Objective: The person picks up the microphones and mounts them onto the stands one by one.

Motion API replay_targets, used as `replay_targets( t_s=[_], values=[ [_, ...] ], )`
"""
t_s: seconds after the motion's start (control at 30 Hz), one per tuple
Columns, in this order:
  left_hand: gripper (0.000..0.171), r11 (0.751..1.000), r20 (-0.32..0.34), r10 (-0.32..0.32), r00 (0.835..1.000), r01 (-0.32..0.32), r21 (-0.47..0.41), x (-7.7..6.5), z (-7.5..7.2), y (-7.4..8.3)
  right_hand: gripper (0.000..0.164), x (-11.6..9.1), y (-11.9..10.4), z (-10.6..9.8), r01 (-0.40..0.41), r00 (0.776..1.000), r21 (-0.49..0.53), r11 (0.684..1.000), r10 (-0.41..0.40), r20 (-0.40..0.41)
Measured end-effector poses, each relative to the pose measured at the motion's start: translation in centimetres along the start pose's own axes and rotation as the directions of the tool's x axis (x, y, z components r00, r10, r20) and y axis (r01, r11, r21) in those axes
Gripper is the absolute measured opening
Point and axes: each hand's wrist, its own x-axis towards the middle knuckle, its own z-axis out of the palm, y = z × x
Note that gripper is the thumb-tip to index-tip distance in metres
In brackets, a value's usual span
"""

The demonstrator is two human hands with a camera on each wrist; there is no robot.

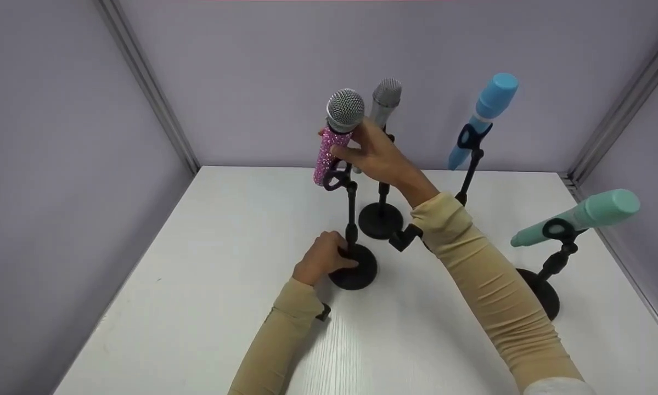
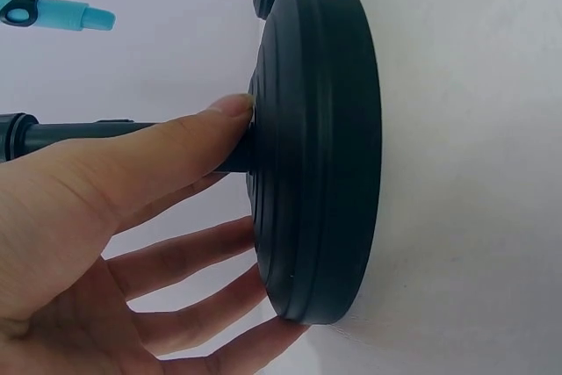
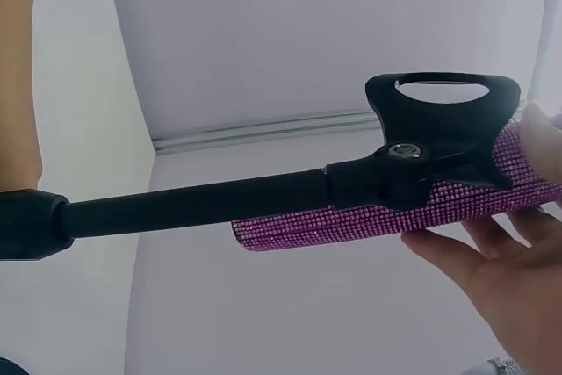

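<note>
My right hand (image 1: 375,153) grips a microphone (image 1: 331,151) with a pink glittery handle and silver mesh head, fingers and thumb round the handle just below the head. The handle overlaps the black clip (image 3: 448,133) of a short desk stand in the right wrist view, and the clip's oval opening shows beside it. Down at the tabletop, my left hand (image 1: 323,258) holds that stand's round black base (image 2: 320,155). Its thumb lies on the base's top beside the pole, and the other fingers reach the base's edge.
Right behind stands a silver-grey microphone (image 1: 386,101) on its own stand. To the right, a blue microphone (image 1: 488,109) and a mint green microphone (image 1: 581,216) rest tilted in black stands. My right forearm crosses before the blue one's stand. Grey panels enclose the white table (image 1: 224,230).
</note>
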Motion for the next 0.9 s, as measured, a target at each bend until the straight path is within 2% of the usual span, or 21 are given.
replay_targets(
  t_s=[0.2,0.37,0.57,0.7,0.9],
  values=[
    [0.038,0.999,0.005,-0.039,0.999,0.039,-0.006,-0.2,0.1,0.0,0.046,0.3,0.2,0.6,0.041,0.998,0.008,0.999,-0.041,0.055],
    [0.043,0.998,0.014,-0.060,0.998,0.060,-0.013,-0.3,0.0,0.1,0.047,0.2,0.0,0.9,0.020,0.994,-0.027,0.999,-0.017,0.109],
    [0.038,0.999,0.017,-0.035,0.999,0.035,-0.005,-0.1,0.0,-0.2,0.048,0.2,0.1,0.6,0.006,0.996,-0.030,1.000,-0.003,0.085],
    [0.032,1.000,0.022,-0.029,0.999,0.029,0.001,0.0,0.2,-0.2,0.044,0.3,0.0,0.4,0.010,0.996,-0.090,0.996,-0.002,0.089],
    [0.027,1.000,0.019,0.018,1.000,-0.018,0.002,0.0,0.3,-0.1,0.052,-0.2,0.0,-0.3,-0.075,0.996,-0.105,0.992,0.080,0.044]
  ],
)
